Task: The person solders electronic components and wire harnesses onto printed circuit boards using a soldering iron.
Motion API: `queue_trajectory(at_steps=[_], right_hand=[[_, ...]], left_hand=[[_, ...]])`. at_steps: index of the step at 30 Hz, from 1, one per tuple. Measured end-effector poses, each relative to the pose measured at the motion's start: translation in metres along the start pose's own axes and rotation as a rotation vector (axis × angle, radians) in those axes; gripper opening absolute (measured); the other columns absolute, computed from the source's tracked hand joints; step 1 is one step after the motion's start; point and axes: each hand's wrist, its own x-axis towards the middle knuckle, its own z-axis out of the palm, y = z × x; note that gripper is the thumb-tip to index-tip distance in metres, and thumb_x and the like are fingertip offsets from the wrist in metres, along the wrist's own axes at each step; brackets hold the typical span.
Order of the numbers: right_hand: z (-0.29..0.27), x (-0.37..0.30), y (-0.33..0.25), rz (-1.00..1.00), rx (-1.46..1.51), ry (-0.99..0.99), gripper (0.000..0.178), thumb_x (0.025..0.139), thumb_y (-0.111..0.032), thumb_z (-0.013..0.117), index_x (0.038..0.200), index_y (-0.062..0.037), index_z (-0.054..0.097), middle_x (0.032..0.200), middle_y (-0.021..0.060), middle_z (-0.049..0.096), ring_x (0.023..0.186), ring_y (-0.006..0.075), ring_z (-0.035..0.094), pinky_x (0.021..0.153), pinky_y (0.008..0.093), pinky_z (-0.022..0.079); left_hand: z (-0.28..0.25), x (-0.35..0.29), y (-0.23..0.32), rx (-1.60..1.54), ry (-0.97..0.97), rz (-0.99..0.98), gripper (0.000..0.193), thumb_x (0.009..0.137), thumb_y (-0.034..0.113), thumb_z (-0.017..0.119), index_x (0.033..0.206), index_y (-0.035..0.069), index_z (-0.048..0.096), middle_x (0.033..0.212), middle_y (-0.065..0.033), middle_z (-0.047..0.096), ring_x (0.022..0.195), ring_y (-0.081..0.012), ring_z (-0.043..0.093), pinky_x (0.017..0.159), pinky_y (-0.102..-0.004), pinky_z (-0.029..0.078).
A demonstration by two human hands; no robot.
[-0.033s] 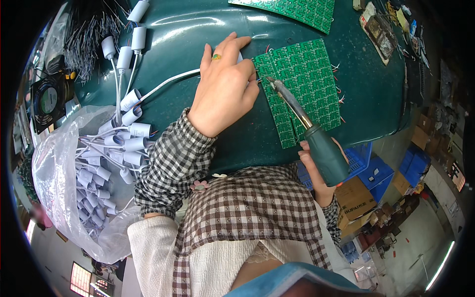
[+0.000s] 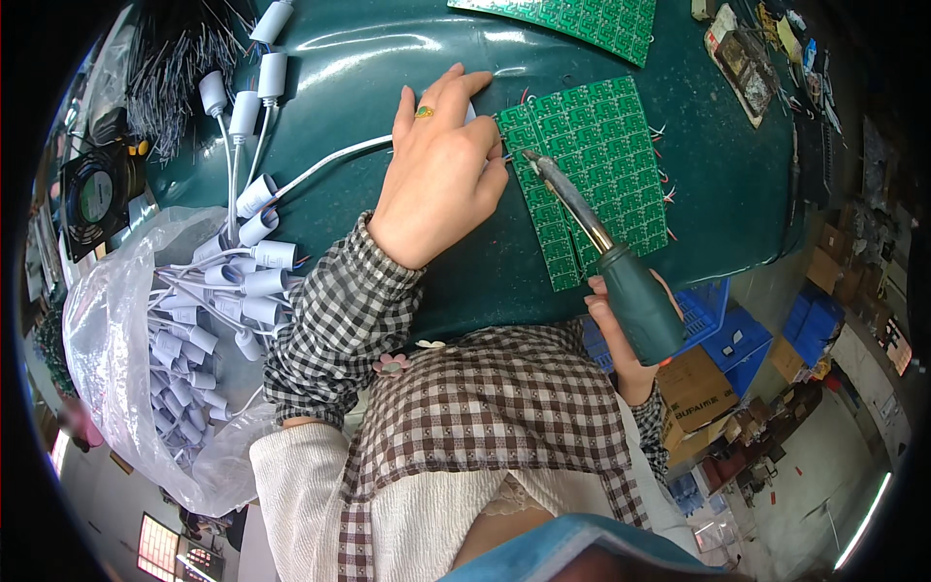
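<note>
My left hand (image 2: 441, 170), with a ring on one finger, is closed over a white cylindrical connector (image 2: 471, 113), which mostly hides beneath it. From under that hand a white cable (image 2: 339, 152) runs left. Thin wires show between the fingers and the left edge of a green circuit board panel (image 2: 601, 145). In my right hand (image 2: 621, 341) is a soldering iron (image 2: 635, 296) with a dark green handle. Its metal tip points up and left, at the panel's left part near those wires. Red and white wire ends stick out along the panel's right edge.
Another circuit board panel (image 2: 592, 21) lies at the far edge. A clear plastic bag (image 2: 107, 320) full of white cabled connectors (image 2: 264, 282) stands left, near a bundle of dark wires (image 2: 179, 73) and a fan (image 2: 94, 199). A dirty metal tray (image 2: 742, 63) sits far right; blue crates (image 2: 732, 344) stand below.
</note>
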Motion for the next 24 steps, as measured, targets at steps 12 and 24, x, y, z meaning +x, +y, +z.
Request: queue_trajectory(at_steps=[12, 24], right_hand=[[-0.002, 0.002, -0.001, 0.02, -0.025, 0.0, 0.039, 0.075, -0.011, 0.087, 0.108, 0.0019, 0.07, 0.095, 0.0113, 0.073, 0.084, 0.0284, 0.068, 0.076, 0.0386, 0.055], [-0.002, 0.004, 0.014, 0.03, 0.246, 0.04, 0.043, 0.082, 0.004, 0.078, 0.12, 0.0077, 0.061, 0.101, 0.0161, 0.073, 0.086, 0.0203, 0.072, 0.077, 0.0322, 0.058]], left_hand=[[0.0, 0.001, -0.001, 0.015, 0.0, 0.0, 0.006, 0.081, 0.008, 0.066, 0.081, 0.004, 0.061, 0.144, -0.0169, 0.051, 0.143, -0.0415, 0.039, 0.115, -0.0679, 0.026], [0.007, -0.003, 0.001, -0.008, 0.043, -0.004, 0.009, 0.08, 0.011, 0.067, 0.08, 0.005, 0.061, 0.143, -0.0198, 0.05, 0.143, -0.0438, 0.037, 0.114, -0.0692, 0.026]])
